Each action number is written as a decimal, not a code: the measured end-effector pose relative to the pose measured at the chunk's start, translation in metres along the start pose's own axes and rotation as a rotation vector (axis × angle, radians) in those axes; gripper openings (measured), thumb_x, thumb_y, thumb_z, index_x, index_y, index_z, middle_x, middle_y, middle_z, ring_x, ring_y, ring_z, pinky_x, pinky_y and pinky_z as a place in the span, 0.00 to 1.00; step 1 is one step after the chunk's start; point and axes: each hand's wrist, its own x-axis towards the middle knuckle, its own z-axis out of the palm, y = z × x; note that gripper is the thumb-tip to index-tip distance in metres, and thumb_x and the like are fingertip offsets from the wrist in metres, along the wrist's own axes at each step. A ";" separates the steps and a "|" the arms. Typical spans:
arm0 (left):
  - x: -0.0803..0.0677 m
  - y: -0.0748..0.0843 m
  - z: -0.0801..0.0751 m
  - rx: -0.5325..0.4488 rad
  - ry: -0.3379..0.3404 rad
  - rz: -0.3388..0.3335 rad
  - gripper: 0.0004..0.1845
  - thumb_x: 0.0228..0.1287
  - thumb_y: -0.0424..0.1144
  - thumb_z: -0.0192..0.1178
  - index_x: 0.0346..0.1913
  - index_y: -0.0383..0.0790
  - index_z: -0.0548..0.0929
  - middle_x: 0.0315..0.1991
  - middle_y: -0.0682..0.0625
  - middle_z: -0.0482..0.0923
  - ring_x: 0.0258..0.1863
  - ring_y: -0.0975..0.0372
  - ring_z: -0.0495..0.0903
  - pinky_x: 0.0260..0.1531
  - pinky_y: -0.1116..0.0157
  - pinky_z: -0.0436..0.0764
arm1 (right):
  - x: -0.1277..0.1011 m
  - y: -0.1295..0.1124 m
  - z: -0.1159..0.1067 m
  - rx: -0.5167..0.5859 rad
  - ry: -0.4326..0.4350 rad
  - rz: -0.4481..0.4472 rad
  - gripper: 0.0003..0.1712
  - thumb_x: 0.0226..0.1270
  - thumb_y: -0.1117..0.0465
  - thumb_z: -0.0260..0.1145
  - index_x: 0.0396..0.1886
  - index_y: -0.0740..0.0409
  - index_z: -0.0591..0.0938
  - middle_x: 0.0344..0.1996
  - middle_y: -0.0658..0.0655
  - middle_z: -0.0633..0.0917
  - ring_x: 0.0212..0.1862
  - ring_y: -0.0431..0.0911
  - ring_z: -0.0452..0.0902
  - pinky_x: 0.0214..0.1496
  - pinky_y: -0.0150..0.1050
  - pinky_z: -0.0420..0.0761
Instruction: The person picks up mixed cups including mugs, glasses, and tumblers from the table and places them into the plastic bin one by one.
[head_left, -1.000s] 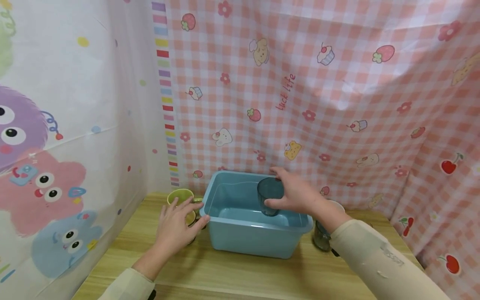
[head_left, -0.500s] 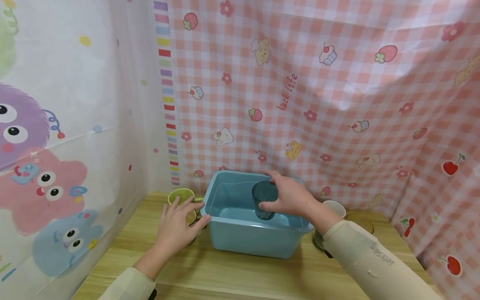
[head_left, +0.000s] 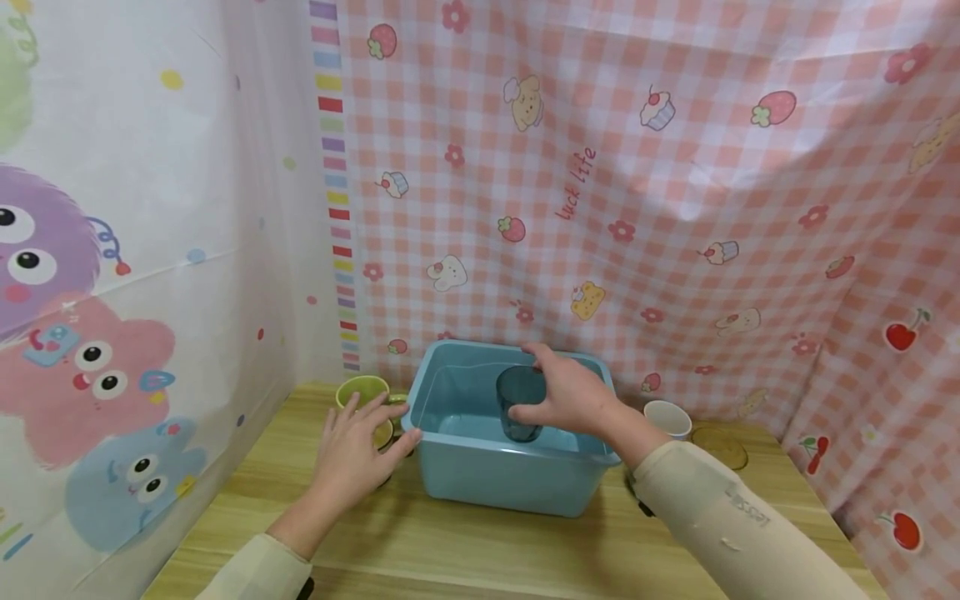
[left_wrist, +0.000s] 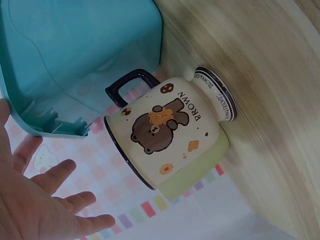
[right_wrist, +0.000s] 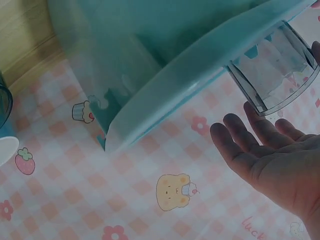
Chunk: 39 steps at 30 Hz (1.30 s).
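My right hand (head_left: pixel 576 398) grips a clear, dark-tinted drinking glass (head_left: pixel 516 406) by its side, thumb in front. The glass is upright, mouth up, at the opening of the blue plastic bin (head_left: pixel 510 477). In the right wrist view the glass (right_wrist: pixel 277 70) partly overlaps the bin's rim (right_wrist: pixel 190 70). My left hand (head_left: pixel 354 454) has its fingers spread, thumb and index at the bin's left rim. Beside it stands a cream mug (left_wrist: pixel 172 131) with a bear print and dark handle, largely covered by this hand in the head view. A green mug (head_left: pixel 362 388) stands behind it.
Right of the bin stand a white cup (head_left: pixel 667 419) and an amber glass piece (head_left: pixel 722 447). A darker object (head_left: pixel 636 492) there is mostly hidden by my right sleeve (head_left: pixel 720 500). A checked cloth (head_left: pixel 480 200) hangs close behind the bin; a white printed cloth hangs left.
My right hand has moved left with the glass, which is now slightly lower and nearer the middle of the bin. More of the white cup and amber piece shows. My left hand has stayed put.
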 end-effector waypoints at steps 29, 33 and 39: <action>0.000 0.001 0.000 -0.002 0.006 0.005 0.29 0.72 0.63 0.66 0.66 0.50 0.86 0.77 0.38 0.74 0.80 0.29 0.60 0.75 0.22 0.53 | 0.011 -0.007 0.014 0.082 -0.033 0.039 0.59 0.62 0.35 0.77 0.86 0.46 0.59 0.73 0.58 0.80 0.71 0.56 0.79 0.67 0.60 0.82; 0.000 0.001 0.000 -0.003 0.004 0.001 0.29 0.72 0.63 0.66 0.66 0.49 0.86 0.77 0.38 0.74 0.80 0.29 0.60 0.76 0.22 0.52 | 0.012 -0.009 0.015 0.090 -0.037 0.041 0.58 0.62 0.35 0.78 0.86 0.46 0.60 0.73 0.58 0.80 0.71 0.56 0.79 0.67 0.60 0.83; 0.000 0.001 0.000 -0.004 -0.002 -0.004 0.29 0.71 0.63 0.66 0.66 0.50 0.86 0.77 0.38 0.74 0.81 0.29 0.60 0.76 0.22 0.52 | 0.014 -0.011 0.020 0.100 -0.042 0.040 0.58 0.62 0.36 0.78 0.85 0.46 0.61 0.73 0.58 0.81 0.70 0.55 0.80 0.67 0.59 0.83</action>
